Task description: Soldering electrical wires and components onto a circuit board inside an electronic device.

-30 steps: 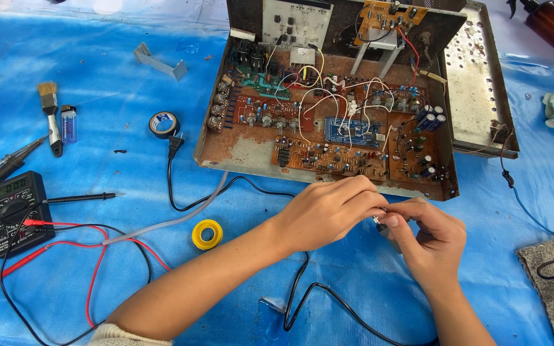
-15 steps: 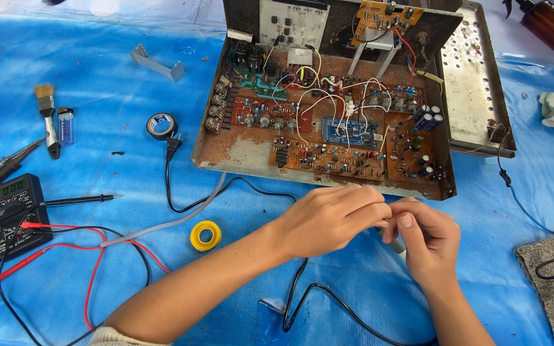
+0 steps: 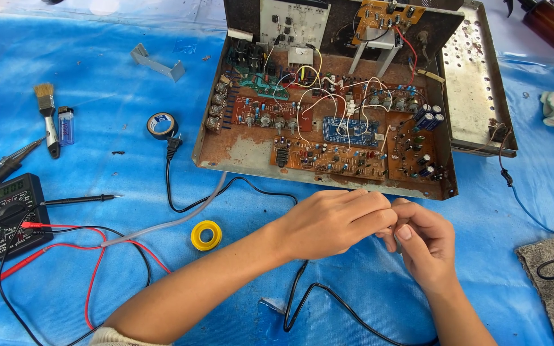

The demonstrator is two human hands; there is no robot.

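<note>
In the head view, the left hand (image 3: 331,221) and right hand (image 3: 421,240) meet fingertip to fingertip just below the rusty open chassis (image 3: 328,128), each grip pinched narrow around something too small to identify. Since a moment ago the hands have barely shifted. The bench wears a blue tarp (image 3: 97,96); a yellow tape roll (image 3: 206,235) lies left of the hands, below the chassis.

Open blue surface (image 3: 482,269) right of the hands. Obstacles: rusty amplifier chassis (image 3: 328,109) directly ahead; black cable (image 3: 328,301) below; yellow tape roll (image 3: 206,235) and multimeter leads (image 3: 91,256) leftward.
</note>
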